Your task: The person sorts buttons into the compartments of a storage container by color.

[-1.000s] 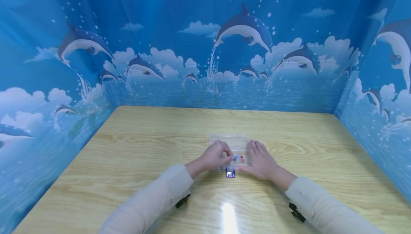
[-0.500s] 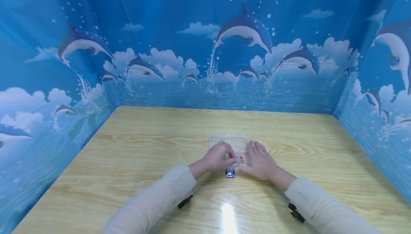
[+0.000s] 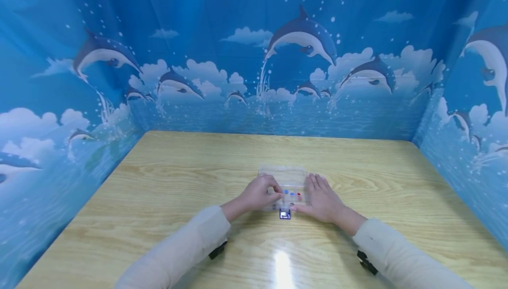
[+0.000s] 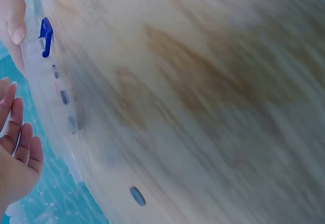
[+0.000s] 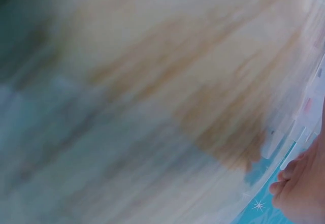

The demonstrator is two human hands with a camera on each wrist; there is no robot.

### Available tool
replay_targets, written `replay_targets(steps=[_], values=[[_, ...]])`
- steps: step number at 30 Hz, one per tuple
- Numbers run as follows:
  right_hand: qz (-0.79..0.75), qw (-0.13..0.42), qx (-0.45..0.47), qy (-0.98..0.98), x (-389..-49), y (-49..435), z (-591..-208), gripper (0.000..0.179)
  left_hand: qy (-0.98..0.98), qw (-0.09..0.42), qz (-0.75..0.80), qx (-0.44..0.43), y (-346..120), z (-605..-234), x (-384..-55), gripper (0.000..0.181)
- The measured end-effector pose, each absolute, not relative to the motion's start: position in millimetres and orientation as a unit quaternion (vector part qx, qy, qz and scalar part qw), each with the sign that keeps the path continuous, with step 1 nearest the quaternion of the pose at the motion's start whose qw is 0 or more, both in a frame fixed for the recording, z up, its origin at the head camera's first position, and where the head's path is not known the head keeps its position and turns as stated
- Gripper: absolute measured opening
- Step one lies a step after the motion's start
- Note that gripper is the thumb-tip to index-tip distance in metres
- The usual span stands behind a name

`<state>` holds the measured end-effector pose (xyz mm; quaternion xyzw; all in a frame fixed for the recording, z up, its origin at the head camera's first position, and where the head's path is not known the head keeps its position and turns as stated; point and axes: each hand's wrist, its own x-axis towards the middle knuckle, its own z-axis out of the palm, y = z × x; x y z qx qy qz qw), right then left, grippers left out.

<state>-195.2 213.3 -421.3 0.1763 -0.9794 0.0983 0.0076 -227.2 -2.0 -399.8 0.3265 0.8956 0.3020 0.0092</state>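
Note:
A clear plastic case [image 3: 304,201] lies on the table with its transparent lid [image 3: 287,175] folded back. A dark blue clasp [image 3: 285,213] sticks out at its front edge. Inside are a blue piece [image 3: 286,191], a red piece [image 3: 299,194] and other small bits. My left hand [image 3: 259,193] is over the case's left half, fingers bent, thumb and index tips close together; I cannot tell whether they pinch anything. My right hand [image 3: 323,201] rests along the case's right side, fingers straight, thumb at the front edge.
A small blue oval piece [image 4: 137,196] lies on the table beside the case in the left wrist view. The wood-grain table [image 3: 190,165] extends all round, and a blue dolphin-print curtain [image 3: 222,60] stands behind and at both sides.
My left hand first shifts slightly right over the case, then back left, uncovering blue pieces inside. My right hand and the case stay in place.

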Motion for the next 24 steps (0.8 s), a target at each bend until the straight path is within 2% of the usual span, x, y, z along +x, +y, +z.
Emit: replay_targets(steps=[6,13,24], values=[[0.098,0.003,0.174,-0.98,-195,213,-421,0.1,0.885,0.0,0.316,0.342,-13,-402,-229,0.01],[0.1,0.005,0.173,-0.98,-195,212,-421,0.099,0.888,0.027,0.332,0.318,-23,-403,-229,0.015],[0.094,0.006,0.178,-0.979,-196,213,-423,0.098,0.879,-0.017,0.338,0.336,-41,-409,-231,0.009]])
